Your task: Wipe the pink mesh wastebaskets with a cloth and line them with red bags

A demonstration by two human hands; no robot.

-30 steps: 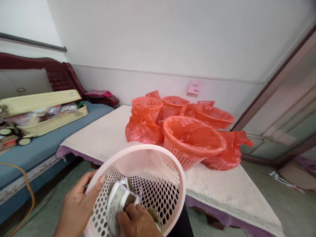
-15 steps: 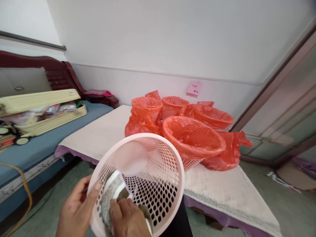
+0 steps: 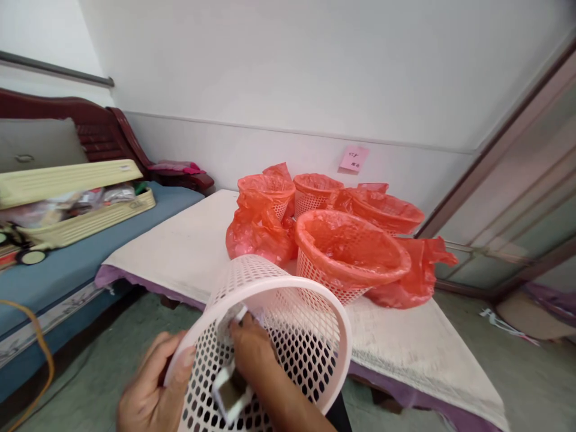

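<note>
A pale pink mesh wastebasket (image 3: 310,354) tilts with its mouth toward me, low in the head view. My left hand (image 3: 155,384) grips its rim on the left, thumb inside and fingers outside. Deep inside the basket, my right hand (image 3: 252,345) is closed on a grey, white and brown cloth (image 3: 231,390), pressed toward the inner wall. Part of the cloth hangs below the hand. Just behind stands a basket lined with a red plastic bag (image 3: 351,246).
Several more red-lined baskets (image 3: 317,189) stand on the cream-covered low bed (image 3: 180,240). A pink note (image 3: 353,159) is on the wall. On the blue bed at left lies an open yellow suitcase (image 3: 81,222) with things inside. A yellow cable (image 3: 42,348) hangs at far left.
My right hand has reached deeper into the basket with the cloth. The basket has tipped, its mouth turning more toward me and its base out of sight. My left hand still holds the rim.
</note>
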